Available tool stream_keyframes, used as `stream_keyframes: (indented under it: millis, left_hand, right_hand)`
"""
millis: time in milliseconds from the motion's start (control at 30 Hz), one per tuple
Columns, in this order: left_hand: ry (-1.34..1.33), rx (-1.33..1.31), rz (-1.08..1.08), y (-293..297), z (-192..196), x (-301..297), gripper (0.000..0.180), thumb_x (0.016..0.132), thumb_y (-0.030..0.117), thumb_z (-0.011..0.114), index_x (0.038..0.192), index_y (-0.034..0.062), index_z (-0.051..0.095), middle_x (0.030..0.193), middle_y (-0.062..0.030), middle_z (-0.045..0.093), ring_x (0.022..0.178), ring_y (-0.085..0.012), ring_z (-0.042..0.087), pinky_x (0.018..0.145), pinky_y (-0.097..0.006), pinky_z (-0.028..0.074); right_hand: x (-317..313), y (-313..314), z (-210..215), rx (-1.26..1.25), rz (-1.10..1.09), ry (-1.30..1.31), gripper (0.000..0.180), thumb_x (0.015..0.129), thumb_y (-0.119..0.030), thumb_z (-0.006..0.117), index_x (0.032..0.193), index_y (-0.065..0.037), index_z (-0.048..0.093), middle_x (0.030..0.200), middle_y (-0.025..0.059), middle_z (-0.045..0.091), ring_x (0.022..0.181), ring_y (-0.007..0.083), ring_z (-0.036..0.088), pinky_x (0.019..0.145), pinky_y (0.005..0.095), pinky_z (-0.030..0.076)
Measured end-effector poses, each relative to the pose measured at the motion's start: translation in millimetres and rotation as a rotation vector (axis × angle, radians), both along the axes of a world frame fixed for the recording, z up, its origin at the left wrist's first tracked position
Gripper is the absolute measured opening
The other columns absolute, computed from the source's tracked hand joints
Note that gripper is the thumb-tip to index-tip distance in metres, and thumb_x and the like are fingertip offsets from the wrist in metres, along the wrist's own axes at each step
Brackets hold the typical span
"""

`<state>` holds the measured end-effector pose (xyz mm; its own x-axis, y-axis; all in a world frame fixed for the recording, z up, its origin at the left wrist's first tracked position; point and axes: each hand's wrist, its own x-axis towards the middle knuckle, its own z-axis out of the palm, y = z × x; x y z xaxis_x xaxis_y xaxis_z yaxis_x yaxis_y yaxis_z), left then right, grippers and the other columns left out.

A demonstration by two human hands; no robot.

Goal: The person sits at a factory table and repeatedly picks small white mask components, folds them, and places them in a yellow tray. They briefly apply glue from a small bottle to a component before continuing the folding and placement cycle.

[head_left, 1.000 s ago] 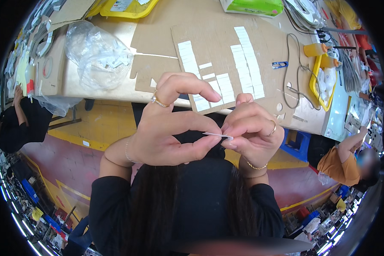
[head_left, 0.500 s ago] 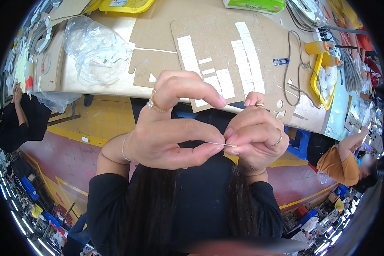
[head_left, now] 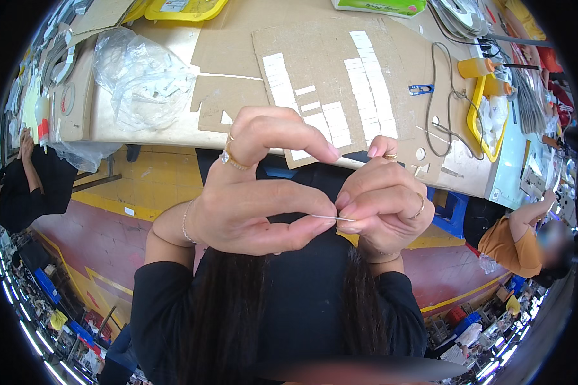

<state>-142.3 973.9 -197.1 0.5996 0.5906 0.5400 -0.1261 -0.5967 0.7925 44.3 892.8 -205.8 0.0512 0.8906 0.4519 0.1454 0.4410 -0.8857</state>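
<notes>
My left hand (head_left: 257, 192) and my right hand (head_left: 392, 196) meet in front of my chest, below the table's near edge. Between their fingertips runs a thin white strip (head_left: 336, 218), seen nearly edge-on. My left thumb and a finger pinch it from one side, with the index finger arched above. The right thumb and fingers pinch its other end, the remaining fingers curled. Beyond the hands lies a brown cardboard sheet (head_left: 321, 58) bearing rows of small white rectangular pieces (head_left: 372, 90). The strip's full shape is hidden by the fingers.
A clear plastic bag (head_left: 131, 83) lies left on the table. To the right are a grey cord (head_left: 453, 106), a small blue tool (head_left: 421, 90), orange bottles (head_left: 475, 68) and a yellow tray (head_left: 474, 128). Other people sit at both sides.
The table and its things have shifted slightly left in the view. Both hands keep the same pinch on the strip.
</notes>
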Motion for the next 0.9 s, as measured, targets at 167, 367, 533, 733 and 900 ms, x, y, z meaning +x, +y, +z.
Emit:
stream_keyframes:
  millis: [167,367,533,733,900]
  left_hand:
    - [0.014,0.001,-0.006,1,1,0,0.018,0.064,0.012,0.080,0.079,0.0145,0.071,0.112,-0.0082,0.060,0.102,-0.0244,0.053,0.088,-0.036,0.039]
    - [0.072,-0.104,-0.055,6,0,-1,0.011,0.071,0.012,0.076,0.080,0.0121,0.070,0.111,-0.0089,0.059,0.099,-0.0218,0.053,0.087,-0.033,0.039]
    - [0.094,-0.449,-0.095,7,-3,-3,0.007,0.081,0.012,0.070,0.083,0.0067,0.067,0.112,-0.0099,0.057,0.101,-0.0159,0.051,0.085,-0.029,0.040]
    - [0.066,-0.465,-0.093,9,-10,1,0.006,0.083,0.010,0.068,0.085,0.0057,0.065,0.112,-0.0084,0.056,0.100,-0.0168,0.051,0.087,-0.029,0.041]
    - [0.082,-0.482,-0.086,8,-11,2,0.007,0.083,0.011,0.069,0.085,0.0059,0.065,0.112,-0.0077,0.056,0.097,-0.0157,0.051,0.086,-0.028,0.041]
  right_hand:
    - [1,0,-1,0.008,-0.011,-0.020,0.019,0.068,-0.019,0.085,0.080,-0.015,0.071,0.076,-0.0023,0.068,0.067,0.0089,0.062,0.086,0.0326,0.033]
    - [0,5,-9,-0.075,0.020,0.100,0.016,0.073,-0.018,0.082,0.082,-0.011,0.072,0.079,0.0008,0.070,0.073,0.0114,0.063,0.089,0.0359,0.035]
    - [2,9,-13,-0.195,0.005,0.196,0.013,0.078,-0.015,0.078,0.085,-0.005,0.072,0.079,0.0048,0.070,0.075,0.0146,0.060,0.078,0.0313,0.042]
    - [-5,9,-17,-0.200,0.027,0.217,0.009,0.086,-0.012,0.071,0.086,-0.004,0.066,0.083,0.0049,0.065,0.077,0.0152,0.057,0.073,0.0275,0.043]
    - [-9,9,-14,-0.248,0.007,0.201,0.009,0.088,-0.011,0.069,0.085,-0.005,0.064,0.082,0.0052,0.062,0.078,0.0159,0.056,0.075,0.0278,0.042]
